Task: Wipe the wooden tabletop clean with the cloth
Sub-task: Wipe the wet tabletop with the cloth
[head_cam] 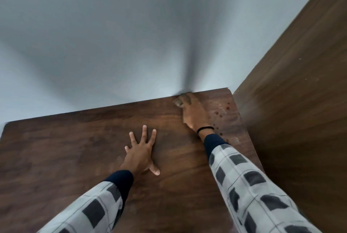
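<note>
While left hand (139,154) splays on grained tabletop (75,148) | right hand (195,115) presses cloth (178,102)

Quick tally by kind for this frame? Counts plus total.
Hands: 2, left hand flat on the table, right hand at the far edge
Cloth: 1, at the right fingertips, blurred
Table: 1
Wristband: 1, black, right wrist
Wooden panel: 1, right of the table
Total: 6
</note>
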`<action>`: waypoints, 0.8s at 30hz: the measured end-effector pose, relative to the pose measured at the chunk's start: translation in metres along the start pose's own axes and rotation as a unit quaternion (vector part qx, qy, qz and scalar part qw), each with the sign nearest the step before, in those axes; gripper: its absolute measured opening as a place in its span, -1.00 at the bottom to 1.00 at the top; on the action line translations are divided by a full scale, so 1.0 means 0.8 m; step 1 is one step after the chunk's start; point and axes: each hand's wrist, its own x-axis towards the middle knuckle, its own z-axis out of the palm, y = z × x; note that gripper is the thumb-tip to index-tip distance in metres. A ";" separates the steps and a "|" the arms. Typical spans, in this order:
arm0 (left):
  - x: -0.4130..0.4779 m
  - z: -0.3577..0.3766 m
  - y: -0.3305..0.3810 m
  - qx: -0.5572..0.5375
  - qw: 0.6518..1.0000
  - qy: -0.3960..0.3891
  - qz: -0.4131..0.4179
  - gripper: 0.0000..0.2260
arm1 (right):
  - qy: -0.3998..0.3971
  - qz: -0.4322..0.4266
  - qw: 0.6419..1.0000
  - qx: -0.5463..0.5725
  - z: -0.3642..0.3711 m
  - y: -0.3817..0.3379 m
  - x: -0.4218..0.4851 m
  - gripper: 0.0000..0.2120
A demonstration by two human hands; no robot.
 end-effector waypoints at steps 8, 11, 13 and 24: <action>0.004 0.005 0.002 -0.002 1.000 -0.005 0.000 0.40 | 0.027 0.160 0.987 0.011 0.004 -0.001 -0.026 -0.57; 0.003 0.004 0.002 0.000 1.000 -0.004 -0.002 0.40 | -0.007 0.039 0.999 -0.008 0.006 0.009 -0.037 -0.56; 0.002 0.003 0.003 0.005 1.000 0.001 -0.003 0.39 | -0.006 0.035 0.999 -0.009 -0.007 0.036 -0.027 -0.56; 0.003 0.002 0.002 0.010 1.000 -0.002 0.001 0.41 | -0.009 -0.007 1.000 0.004 0.010 0.009 -0.066 -0.58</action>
